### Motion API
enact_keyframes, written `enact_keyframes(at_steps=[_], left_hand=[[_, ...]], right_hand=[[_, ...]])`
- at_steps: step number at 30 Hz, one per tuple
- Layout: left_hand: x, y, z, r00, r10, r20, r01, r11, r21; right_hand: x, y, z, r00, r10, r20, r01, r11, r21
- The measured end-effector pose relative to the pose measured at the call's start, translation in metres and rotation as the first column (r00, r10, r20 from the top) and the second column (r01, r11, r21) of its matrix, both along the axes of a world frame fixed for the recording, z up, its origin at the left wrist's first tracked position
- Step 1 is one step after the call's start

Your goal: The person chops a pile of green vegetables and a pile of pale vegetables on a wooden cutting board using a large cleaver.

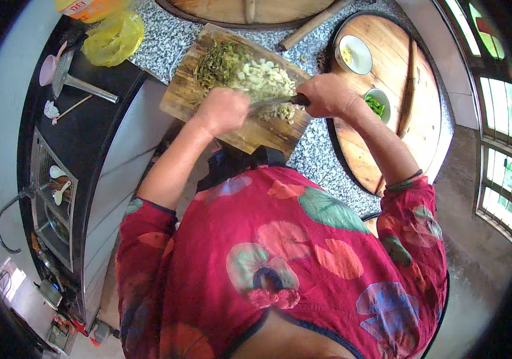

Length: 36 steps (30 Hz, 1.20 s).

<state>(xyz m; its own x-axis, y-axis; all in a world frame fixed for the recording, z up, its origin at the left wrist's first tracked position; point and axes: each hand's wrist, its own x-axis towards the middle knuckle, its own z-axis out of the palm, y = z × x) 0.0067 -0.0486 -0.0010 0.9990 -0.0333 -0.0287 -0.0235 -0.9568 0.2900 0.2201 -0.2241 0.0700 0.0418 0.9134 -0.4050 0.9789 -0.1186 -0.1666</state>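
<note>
My right hand grips the black handle of a kitchen knife over a wooden cutting board. The blade points left toward my left hand, which is curled and slightly blurred at the blade's far end. My left fingers are hidden beneath the hand, so whether they hold anything does not show. Beyond the blade lies a heap of pale chopped vegetable, with small bits also on its near side. Dark green chopped greens form a pile beside it at the board's far left.
Right of the board, a round wooden lid carries a bowl with yellowish bits and a bowl of chopped green pieces. A wooden stick lies behind. To the left are a yellow plastic bag, a metal-handled ladle and a sink.
</note>
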Motion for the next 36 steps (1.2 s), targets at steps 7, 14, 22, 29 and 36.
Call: enact_keyframes(at_steps=[7,14,22,29,36], left_hand=[[0.006,-0.002,0.002,0.999,0.03,0.041,-0.029,0.999,-0.014],[-0.009,0.029,0.007,0.977,-0.145,0.155,0.165,0.978,-0.127],[-0.006,0.0,-0.001,0.978,-0.171,0.119,0.169,0.985,0.028],[0.003,-0.002,0.004,0.994,-0.061,0.085,0.061,0.998,0.0],[-0.005,0.002,0.004,0.987,-0.067,0.145,0.064,0.998,0.026]], right_hand=[[0.004,0.002,-0.002,1.0,0.018,-0.003,-0.018,1.0,0.016],[-0.063,0.013,0.069,0.992,-0.07,0.107,0.086,0.986,-0.143],[-0.046,-0.03,0.01,0.972,-0.236,-0.019,0.231,0.963,-0.135],[-0.007,-0.009,-0.001,0.993,-0.109,-0.05,0.102,0.988,-0.112],[-0.021,-0.004,0.024,0.997,-0.077,-0.011,0.076,0.994,-0.08]])
